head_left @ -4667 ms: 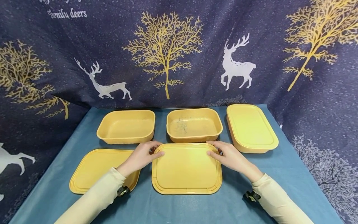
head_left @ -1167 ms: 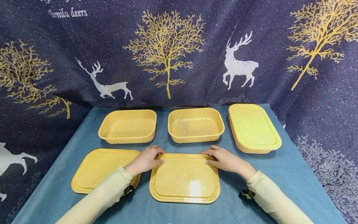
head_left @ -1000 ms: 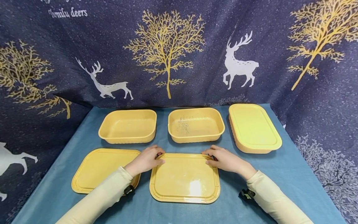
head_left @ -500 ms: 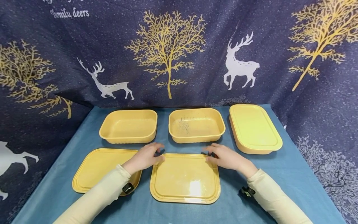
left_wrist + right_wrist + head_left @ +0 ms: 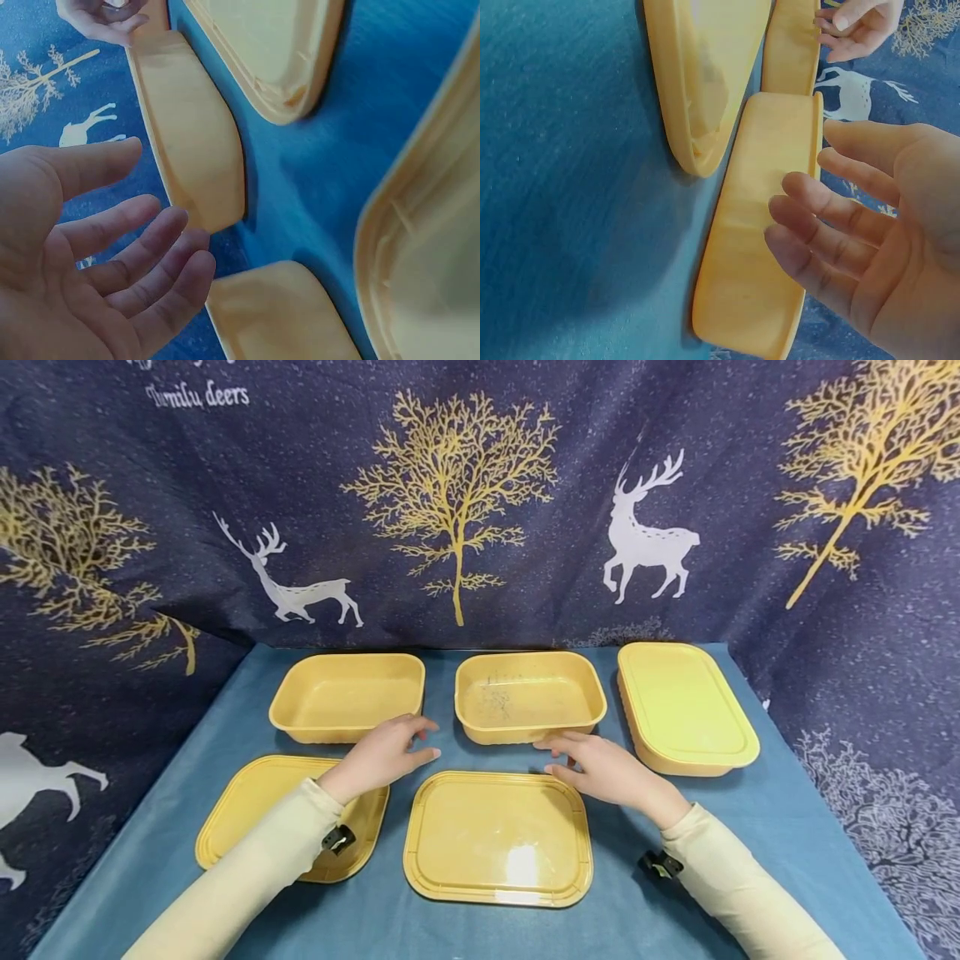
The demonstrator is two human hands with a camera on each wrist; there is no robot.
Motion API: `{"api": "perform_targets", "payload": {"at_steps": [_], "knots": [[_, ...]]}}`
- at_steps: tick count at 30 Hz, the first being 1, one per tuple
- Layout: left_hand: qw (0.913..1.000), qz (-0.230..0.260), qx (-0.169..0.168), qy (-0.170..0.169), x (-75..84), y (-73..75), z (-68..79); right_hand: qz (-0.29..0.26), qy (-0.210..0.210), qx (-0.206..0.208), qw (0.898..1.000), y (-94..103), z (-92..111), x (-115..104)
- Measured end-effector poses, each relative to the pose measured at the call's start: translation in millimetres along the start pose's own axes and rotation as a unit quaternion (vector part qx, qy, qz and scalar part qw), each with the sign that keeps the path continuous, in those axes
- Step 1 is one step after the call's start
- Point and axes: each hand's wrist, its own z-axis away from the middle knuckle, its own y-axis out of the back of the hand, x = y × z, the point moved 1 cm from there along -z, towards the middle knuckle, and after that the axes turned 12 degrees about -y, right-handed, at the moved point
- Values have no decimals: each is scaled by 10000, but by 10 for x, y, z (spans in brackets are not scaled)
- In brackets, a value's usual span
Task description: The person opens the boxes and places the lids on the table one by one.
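Note:
A yellow plastic lid (image 5: 498, 839) lies flat on the table in front of the middle box, with neither hand touching it. My left hand (image 5: 381, 756) hovers between the left box and the lids, fingers relaxed and holding nothing. My right hand (image 5: 607, 770) is over the lid's far right corner, its fingertips overlapping the near wall of the middle box (image 5: 531, 697) in the head view. Both palms show bare in the wrist views, the left hand (image 5: 112, 255) and the right hand (image 5: 877, 232) with loosely bent fingers. The middle box has dark specks inside.
Beside the middle box stands another open yellow box (image 5: 347, 697) on the left. A lidded box (image 5: 686, 706) is at the back right. A second lid (image 5: 262, 806) lies at the left, partly under my left forearm. A dark printed cloth (image 5: 525, 568) hangs behind the blue table.
The middle lid was drawn toward me and set down. Both hands have since let go of it; the left has moved up and left, the right slightly up.

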Motion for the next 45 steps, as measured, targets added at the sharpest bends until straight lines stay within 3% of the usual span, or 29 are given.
{"api": "perform_targets", "payload": {"at_steps": [13,21,31,38,45], "knots": [[9972,-313,-124,-663,220,-43,-375,65,-351,452,9983,177,166,198],[9959,-336,-188,-818,443,-68,-659,66,-672,926,9934,390,377,369],[9932,-415,-203,-1066,574,-94,-822,109,-948,1131,9890,501,525,502],[9915,-324,-240,-1236,687,-145,-1043,179,-1117,1512,9820,532,568,574],[9865,-112,-181,-1625,753,-278,-1315,350,-1478,1766,9725,568,613,594]]}}
